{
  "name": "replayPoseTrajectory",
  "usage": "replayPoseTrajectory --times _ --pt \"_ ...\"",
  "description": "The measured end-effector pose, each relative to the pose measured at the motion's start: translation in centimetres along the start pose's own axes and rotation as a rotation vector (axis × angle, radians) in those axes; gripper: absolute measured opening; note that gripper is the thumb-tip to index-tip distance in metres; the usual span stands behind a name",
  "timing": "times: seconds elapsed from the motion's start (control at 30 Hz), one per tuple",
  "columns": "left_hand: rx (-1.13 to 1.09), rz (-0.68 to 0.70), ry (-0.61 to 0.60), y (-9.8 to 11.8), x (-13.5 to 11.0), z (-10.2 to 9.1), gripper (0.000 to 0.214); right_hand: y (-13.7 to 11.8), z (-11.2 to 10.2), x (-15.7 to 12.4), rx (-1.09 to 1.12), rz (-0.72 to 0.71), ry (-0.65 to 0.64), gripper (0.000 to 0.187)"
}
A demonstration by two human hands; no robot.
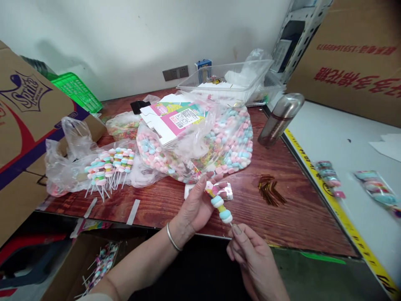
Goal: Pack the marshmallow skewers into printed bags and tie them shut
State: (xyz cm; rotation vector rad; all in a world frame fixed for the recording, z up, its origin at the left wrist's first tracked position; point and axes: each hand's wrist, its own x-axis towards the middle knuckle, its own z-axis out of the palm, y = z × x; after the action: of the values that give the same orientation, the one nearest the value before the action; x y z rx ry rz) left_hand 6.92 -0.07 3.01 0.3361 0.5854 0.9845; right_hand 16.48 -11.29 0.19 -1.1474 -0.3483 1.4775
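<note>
My right hand [250, 251] pinches the white stick of a marshmallow skewer [222, 210], with blue-and-white marshmallows and a yellow piece between them. My left hand [200, 205], a silver bangle on its wrist, curls around a small printed plastic wrapper [214, 189] at the skewer's far end. How far the skewer's tip sits inside the wrapper I cannot tell. Just beyond my fingers lies a big clear bag of marshmallows [232, 138]. Left of it, a pile of finished-looking marshmallow skewers [109, 165] rests on plastic, sticks toward me.
Gold twist ties [270, 190] lie right of my hands, near a steel thermos [280, 119]. Wrapped candies [330, 179] lie on the white table [354, 142]. A clear bin [225, 83] stands behind. A Sprite carton [28, 125] is left; an open box [72, 259] with skewers sits below.
</note>
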Motion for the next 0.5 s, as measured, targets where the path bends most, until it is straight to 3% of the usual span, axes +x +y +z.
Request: replayPoseTrajectory --times 0.1,0.17,0.23,0.33,0.4,0.43,0.5 --pt "-0.035 -0.005 0.015 1.0 0.5 0.2 0.027 0.1 0.0 -0.1 0.01 0.054 -0.046 0.036" --pt "-0.066 -0.035 0.039 1.1 0.7 0.4 0.02 0.2 0.0 -0.2 -0.074 -0.011 -0.049 0.036" --pt "-0.096 -0.07 0.069 0.9 0.7 0.5 0.019 0.4 -0.3 -0.2 -0.305 -0.197 0.013 0.032" --pt "-0.109 -0.12 0.113 0.6 0.5 0.8 0.02 0.6 -0.8 -0.3 -0.746 -0.604 0.166 0.017" --pt "-0.106 -0.152 0.131 0.2 0.4 0.9 0.023 0.7 -1.1 -0.2 -0.927 -0.825 0.202 0.009" --pt "-0.106 -0.162 0.136 0.0 0.3 0.9 0.024 0.7 -1.1 -0.2 -0.972 -0.878 0.193 0.009" --pt "-0.106 -0.166 0.124 -0.5 0.1 0.8 0.028 0.7 -1.0 -0.2 -0.972 -0.822 0.168 0.01"
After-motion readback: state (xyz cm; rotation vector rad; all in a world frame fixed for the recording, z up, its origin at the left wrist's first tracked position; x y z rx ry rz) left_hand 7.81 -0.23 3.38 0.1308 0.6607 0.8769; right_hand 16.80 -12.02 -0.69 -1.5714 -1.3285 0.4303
